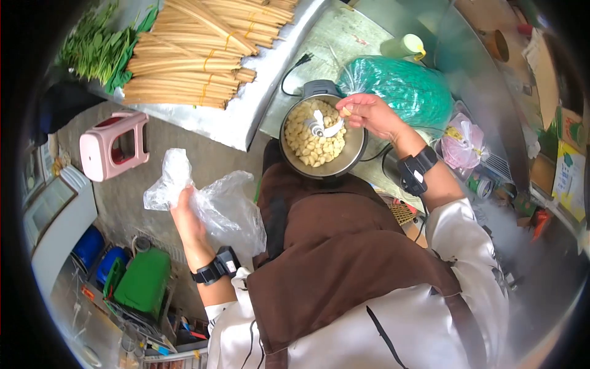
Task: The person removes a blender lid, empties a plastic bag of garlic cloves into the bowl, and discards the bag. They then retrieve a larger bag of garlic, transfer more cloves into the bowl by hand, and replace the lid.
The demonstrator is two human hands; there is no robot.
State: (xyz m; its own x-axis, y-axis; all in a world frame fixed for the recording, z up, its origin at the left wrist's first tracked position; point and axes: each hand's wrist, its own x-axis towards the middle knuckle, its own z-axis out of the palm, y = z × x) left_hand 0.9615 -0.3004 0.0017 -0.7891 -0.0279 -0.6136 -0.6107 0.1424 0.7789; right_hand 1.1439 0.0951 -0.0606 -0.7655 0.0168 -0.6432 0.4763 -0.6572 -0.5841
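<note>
A metal grinder bowl stands in front of me on the table, partly filled with peeled garlic cloves around a white blade. At the bowl's right rim, my right hand pinches a single pale clove between thumb and fingers. My left hand is closed round a crumpled clear plastic bag, which hangs over the floor left of my apron. Part of that hand is hidden behind the plastic.
Bundled wooden sticks and green leaves lie on the left table. A green bag and a pale green bottle are behind the bowl. A pink stool and a green bin stand at left.
</note>
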